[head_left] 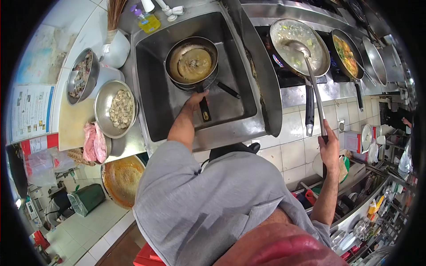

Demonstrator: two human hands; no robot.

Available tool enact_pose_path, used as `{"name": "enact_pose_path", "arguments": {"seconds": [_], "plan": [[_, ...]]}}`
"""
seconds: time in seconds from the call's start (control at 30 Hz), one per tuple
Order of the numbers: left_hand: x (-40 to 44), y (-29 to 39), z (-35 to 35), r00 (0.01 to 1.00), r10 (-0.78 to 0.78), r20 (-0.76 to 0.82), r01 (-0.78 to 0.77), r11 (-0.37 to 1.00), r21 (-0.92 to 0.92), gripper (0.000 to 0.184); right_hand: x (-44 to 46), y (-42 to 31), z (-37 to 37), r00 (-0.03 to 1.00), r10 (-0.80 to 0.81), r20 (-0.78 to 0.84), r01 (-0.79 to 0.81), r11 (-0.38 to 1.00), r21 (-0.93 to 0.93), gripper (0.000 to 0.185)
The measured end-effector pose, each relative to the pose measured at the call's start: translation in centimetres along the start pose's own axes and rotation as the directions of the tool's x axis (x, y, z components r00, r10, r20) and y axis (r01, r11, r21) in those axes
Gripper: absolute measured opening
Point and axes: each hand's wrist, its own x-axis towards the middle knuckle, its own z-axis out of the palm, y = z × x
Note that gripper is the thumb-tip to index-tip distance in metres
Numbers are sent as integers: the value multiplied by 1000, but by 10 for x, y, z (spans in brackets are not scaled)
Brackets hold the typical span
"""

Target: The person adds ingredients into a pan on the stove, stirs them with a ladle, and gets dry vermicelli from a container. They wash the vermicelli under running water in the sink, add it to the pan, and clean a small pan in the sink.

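Note:
My left hand (pixel 196 101) is closed round the black handle of a frying pan (pixel 176 49) that sits in the metal sink (pixel 153 102). Murky, brownish liquid lies in this pan, and a second pan with a black handle (pixel 228 90) shows beneath it. Over on the right, my right hand (pixel 329 148) grips the dark handle of a long metal ladle (pixel 312 73). The ladle's bowl rests in a large pan (pixel 323 71) of pale, bubbling liquid with green pieces, on the stove. That pan's own handle points towards me, left of the ladle.
Right of it, another pan (pixel 339 35) holds orange and green food with a spoon. Left of the sink stand a bowl of pale chopped pieces (pixel 100 106), a bowl of dark scraps (pixel 71 94) and pink cloth (pixel 90 144). A metal splash guard (pixel 270 102) separates sink and stove.

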Motion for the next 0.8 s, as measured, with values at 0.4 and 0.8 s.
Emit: {"name": "enact_pose_path", "arguments": {"seconds": [0.4,0.8], "plan": [[51,309,13,146,981,-126,-402,175,899,47,14,-22,-11,999,45,-24,-48,983,-175,58],[80,387,49,763,211,-611,-497,795,-346,65,9,-56,1,981,169,-92,-160,982,97,58]]}}
